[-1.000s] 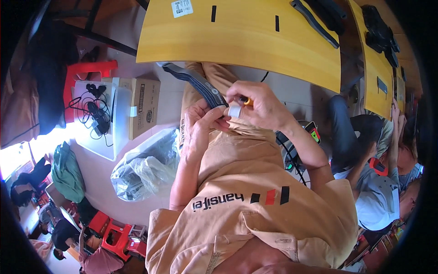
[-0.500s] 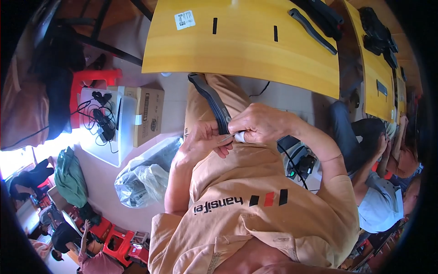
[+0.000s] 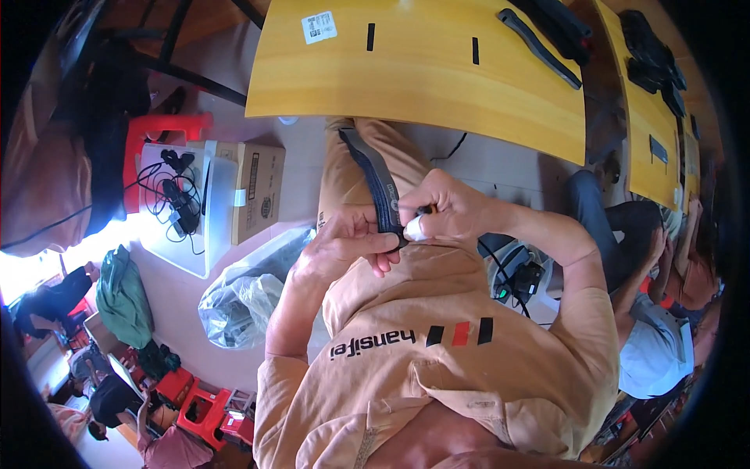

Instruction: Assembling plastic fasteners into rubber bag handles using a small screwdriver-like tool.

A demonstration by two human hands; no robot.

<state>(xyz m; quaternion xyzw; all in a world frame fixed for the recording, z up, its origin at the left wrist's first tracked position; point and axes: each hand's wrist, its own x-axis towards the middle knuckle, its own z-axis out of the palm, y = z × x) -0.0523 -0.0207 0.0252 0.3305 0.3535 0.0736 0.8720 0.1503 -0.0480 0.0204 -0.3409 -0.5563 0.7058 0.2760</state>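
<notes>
A long black strap-like part (image 3: 372, 170) runs over my lap from the table's near edge down to my hands. My left hand (image 3: 344, 244) pinches its lower end from the left. My right hand (image 3: 444, 209) holds the same end from the right, a white wrap on the thumb tip and a small dark tool tip showing between the fingers. Both hands meet in front of my tan shirt. The yellow table (image 3: 437, 74) lies just beyond them.
Black strap parts (image 3: 539, 43) lie on the table's far right. A cardboard box (image 3: 258, 187) and a white bin of cables (image 3: 181, 205) stand on the floor at left, a clear plastic bag (image 3: 242, 297) below them. Another person (image 3: 648, 313) sits at right.
The strap has swung from slanting left to hanging nearly straight down my lap. Both hands have drawn closer together on its lower end, and the view has shifted slightly.
</notes>
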